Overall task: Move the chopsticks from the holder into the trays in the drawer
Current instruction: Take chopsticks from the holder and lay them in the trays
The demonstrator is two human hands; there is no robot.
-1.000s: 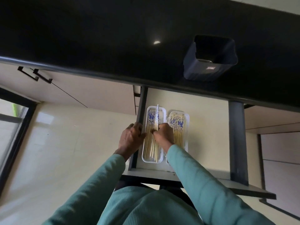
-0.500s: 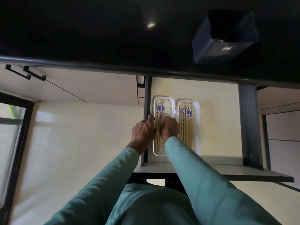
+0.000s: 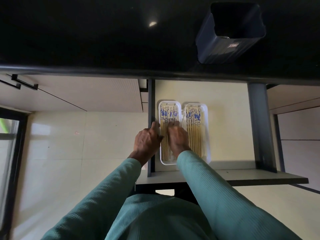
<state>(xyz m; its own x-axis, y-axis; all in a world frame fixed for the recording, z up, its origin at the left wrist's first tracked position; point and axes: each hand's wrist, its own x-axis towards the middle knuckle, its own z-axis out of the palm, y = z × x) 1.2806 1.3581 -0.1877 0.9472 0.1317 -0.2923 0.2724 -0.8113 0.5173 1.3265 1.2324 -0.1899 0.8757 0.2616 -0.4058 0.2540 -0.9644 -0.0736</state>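
An open drawer holds two white trays side by side. In the left tray lie several wooden chopsticks with blue patterned tops, and the right tray holds a similar bundle. My right hand rests on the left tray's chopsticks with its fingers curled over them. At that tray's left rim, my left hand leans against the drawer's side wall. A dark blue square holder stands on the black counter at the upper right; its inside looks dark and no chopsticks show in it.
The black counter overhangs the drawer's back. A dark vertical divider bounds the drawer on the right. Cabinet fronts with black handles are at the left, above a pale tiled floor.
The chopstick that stuck up from the left tray a second ago now lies flat with the others. Both hands have stayed at that tray, and the view has shifted closer.
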